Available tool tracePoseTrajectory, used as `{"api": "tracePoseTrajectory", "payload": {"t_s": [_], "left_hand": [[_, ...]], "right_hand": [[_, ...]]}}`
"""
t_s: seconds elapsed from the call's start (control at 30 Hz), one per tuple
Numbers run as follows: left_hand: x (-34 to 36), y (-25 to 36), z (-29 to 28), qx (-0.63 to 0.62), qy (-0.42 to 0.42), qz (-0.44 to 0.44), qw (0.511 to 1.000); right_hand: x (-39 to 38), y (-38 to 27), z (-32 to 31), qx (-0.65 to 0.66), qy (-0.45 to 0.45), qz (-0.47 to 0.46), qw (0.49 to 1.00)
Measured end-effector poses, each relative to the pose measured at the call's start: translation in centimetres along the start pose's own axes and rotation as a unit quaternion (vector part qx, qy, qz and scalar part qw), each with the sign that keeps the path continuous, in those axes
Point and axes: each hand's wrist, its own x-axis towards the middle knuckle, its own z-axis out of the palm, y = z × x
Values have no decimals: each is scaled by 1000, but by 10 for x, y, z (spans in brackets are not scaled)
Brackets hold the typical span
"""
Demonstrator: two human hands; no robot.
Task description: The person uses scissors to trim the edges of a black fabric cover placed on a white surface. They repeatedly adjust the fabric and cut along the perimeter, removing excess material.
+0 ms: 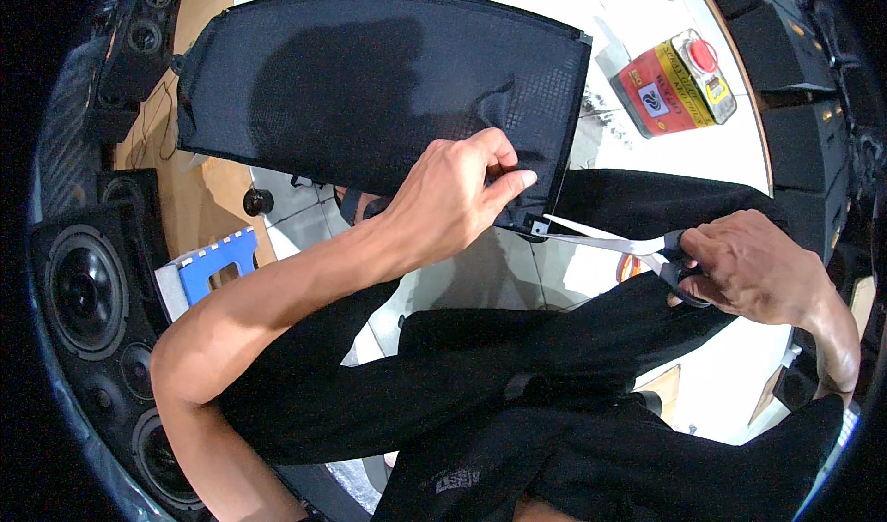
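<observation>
A black mesh-covered panel (360,78) lies across the upper middle, with a small metal bracket (539,228) at its near right corner. My left hand (453,189) is over that end of the panel, fingers curled and thumb toward the fabric; what they hold, if anything, is hidden. My right hand (744,268) is closed on the handles of steel scissors (624,243), their blades apart and reaching to the bracket's corner. Whether the blades touch it I cannot tell.
My black-clad legs (443,393) are below the panel. A red-and-yellow can (651,97) stands on the white tiled floor (647,5). Speakers (83,282) line the left, beside a blue plastic stool (203,273) and a black cylinder (257,203). Dark boxes (795,143) line the right.
</observation>
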Motion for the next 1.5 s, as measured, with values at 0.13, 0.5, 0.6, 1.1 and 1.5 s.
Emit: {"api": "tracePoseTrajectory", "payload": {"t_s": [0.13, 0.5, 0.6, 1.1, 1.5], "left_hand": [[-6, 12, -5, 85, -4, -2, 996], [-3, 11, -4, 193, -121, 14, 974], [-2, 8, -3, 157, -117, 32, 980], [-8, -1, -6, 132, -110, 70, 983], [-7, -8, -6, 138, -116, 91, 979]], "right_hand": [[1, 4, 10, 19, -3, -26, 999], [0, 13, 29, 49, 29, -68, 996], [3, 13, 29, 51, 45, -79, 995], [21, -7, 16, 192, -12, -96, 977], [23, -8, 24, 197, 44, -174, 964]]}}
